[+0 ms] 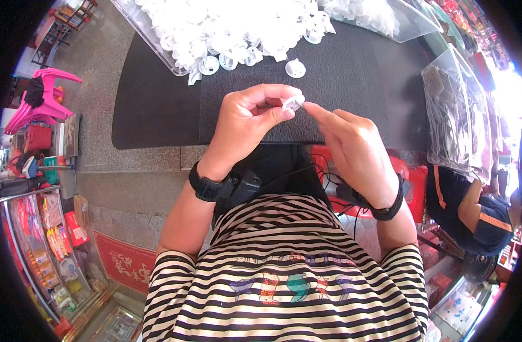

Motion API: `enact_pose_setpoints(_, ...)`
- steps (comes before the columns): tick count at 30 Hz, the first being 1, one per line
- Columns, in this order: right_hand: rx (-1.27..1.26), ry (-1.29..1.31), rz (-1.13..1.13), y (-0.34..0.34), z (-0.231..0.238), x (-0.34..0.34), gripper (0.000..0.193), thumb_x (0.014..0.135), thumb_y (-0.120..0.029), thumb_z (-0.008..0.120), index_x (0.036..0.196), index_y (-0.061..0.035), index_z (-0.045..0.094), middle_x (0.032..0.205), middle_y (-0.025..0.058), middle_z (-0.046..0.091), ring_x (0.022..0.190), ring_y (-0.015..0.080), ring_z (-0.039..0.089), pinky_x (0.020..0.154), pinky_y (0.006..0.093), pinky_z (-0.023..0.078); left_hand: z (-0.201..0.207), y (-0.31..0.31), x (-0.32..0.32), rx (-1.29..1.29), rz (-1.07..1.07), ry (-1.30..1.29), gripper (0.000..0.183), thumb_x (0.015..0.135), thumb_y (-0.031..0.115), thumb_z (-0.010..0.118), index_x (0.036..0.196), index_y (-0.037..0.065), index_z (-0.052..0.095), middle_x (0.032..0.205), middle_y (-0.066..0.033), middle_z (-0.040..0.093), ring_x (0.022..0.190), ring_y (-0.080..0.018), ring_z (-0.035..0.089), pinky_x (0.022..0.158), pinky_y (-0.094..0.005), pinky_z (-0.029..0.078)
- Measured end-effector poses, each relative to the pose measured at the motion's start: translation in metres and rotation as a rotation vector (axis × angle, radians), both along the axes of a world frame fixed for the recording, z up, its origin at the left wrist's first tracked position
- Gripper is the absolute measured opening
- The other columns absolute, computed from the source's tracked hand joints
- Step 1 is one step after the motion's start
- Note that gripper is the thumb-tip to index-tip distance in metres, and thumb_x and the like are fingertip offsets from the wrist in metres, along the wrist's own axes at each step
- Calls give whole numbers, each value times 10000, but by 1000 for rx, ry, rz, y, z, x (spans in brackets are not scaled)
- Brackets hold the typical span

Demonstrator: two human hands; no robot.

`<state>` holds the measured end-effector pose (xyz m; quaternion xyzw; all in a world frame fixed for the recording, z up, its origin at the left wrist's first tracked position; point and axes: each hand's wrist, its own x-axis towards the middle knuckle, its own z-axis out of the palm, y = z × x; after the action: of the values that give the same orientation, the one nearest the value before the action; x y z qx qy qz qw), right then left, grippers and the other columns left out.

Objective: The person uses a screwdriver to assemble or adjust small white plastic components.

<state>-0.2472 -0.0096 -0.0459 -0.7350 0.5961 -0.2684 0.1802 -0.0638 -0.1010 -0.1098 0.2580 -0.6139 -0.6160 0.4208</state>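
Above the near edge of the black table, my left hand [246, 114] pinches a small white plastic part [293, 103] between thumb and forefinger. The part has a hollow or slot in its visible side. My right hand [352, 134] comes in from the right, its forefinger tip against the part's edge. Its thumb and other fingers are curled underneath and mostly hidden, so anything small in them does not show. Just beyond my hands, a single round white plastic piece [295, 69] with small holes rests on the table.
A heap of white plastic pieces [226, 28] spills from a clear tray onto the black table [158, 108]. Another clear bin [409, 23] stands far right. A clear box of greyish parts [457, 114] sits at the right edge. Beside it is another person [472, 216]. Pink stools [44, 102] stand left.
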Motion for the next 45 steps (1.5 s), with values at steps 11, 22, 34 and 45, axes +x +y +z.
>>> enact_pose_setpoints(11,-5,-258,-115,-7,18,-13,446,827,-100,734,1261,-54,641,786,110,617,598,173,563,583,288,476,4,-6,0,180,-37,109,317,874,-43,680,1186,-33,623,1132,-103,685,986,-141,652,858,-277,551)
enact_pose_setpoints(22,46,-301,24,-46,23,-15,240,782,-96,738,1003,-18,689,802,123,644,661,241,605,620,323,483,14,9,-6,70,-80,107,330,895,-47,641,1222,-31,603,1193,-106,645,938,-157,673,819,-281,557)
enact_pose_setpoints(34,-850,218,-479,-215,124,-162,228,785,-185,721,949,-30,692,832,133,672,793,275,665,687,381,521,19,-7,-4,193,-131,18,417,898,-51,598,1310,-26,542,1348,-145,578,949,-160,674,817,-294,564)
enact_pose_setpoints(45,-169,71,51,-99,-9,-50,212,784,-210,731,913,-61,652,887,121,612,781,346,658,677,462,530,16,-6,0,222,-104,-65,441,884,-42,603,1319,-35,535,1283,-140,612,940,-146,654,811,-270,548)
